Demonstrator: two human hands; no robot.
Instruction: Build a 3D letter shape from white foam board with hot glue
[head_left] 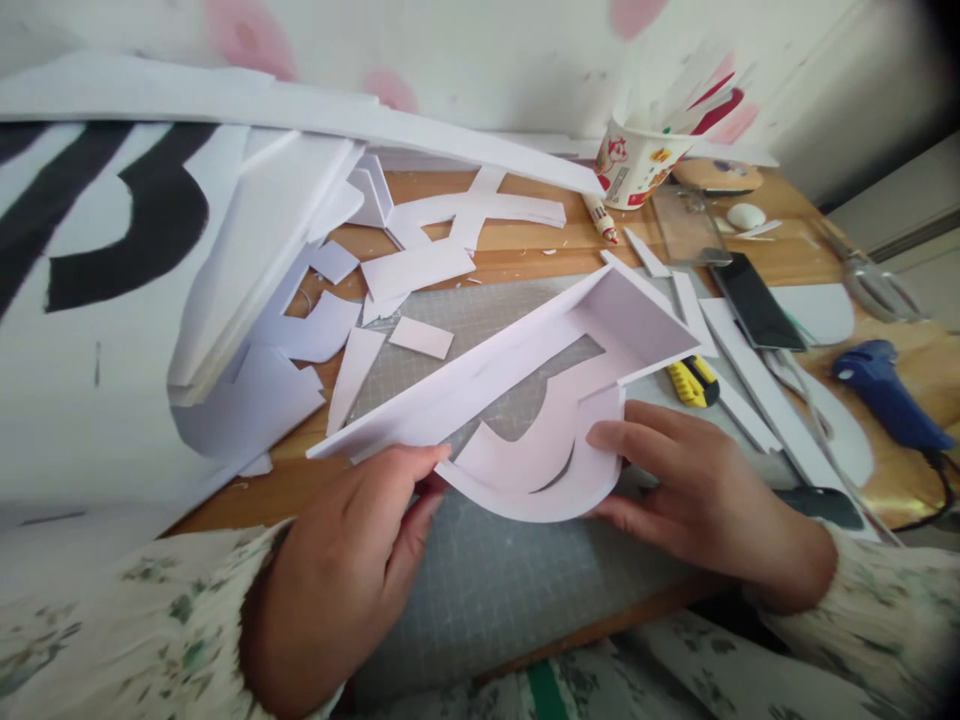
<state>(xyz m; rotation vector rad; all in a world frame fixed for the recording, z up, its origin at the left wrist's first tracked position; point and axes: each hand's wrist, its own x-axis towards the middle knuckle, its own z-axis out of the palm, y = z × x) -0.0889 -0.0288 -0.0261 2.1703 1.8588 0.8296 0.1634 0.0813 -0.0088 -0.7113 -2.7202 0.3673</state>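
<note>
Both hands hold a white foam-board letter shape point(517, 365) with upright side walls, above a grey cutting mat point(510, 590). My left hand point(360, 550) pinches the left end of its curved wall strip between thumb and fingers. On the other side, my right hand point(690, 490) grips the curved wall near its right end, thumb inside and fingers outside. A dark gap shows between the curved strip and the flat base. The straight long wall runs along the back, and a taller wall panel point(637, 310) stands at the right.
White offcuts point(420, 270) lie behind and left. A printed sheet with black shapes point(97, 350) leans at far left. At right are a yellow utility knife point(694, 382), phone point(754, 300), blue glue gun point(892, 390), scissors point(874, 280), and a paper cup point(641, 160) of thin items.
</note>
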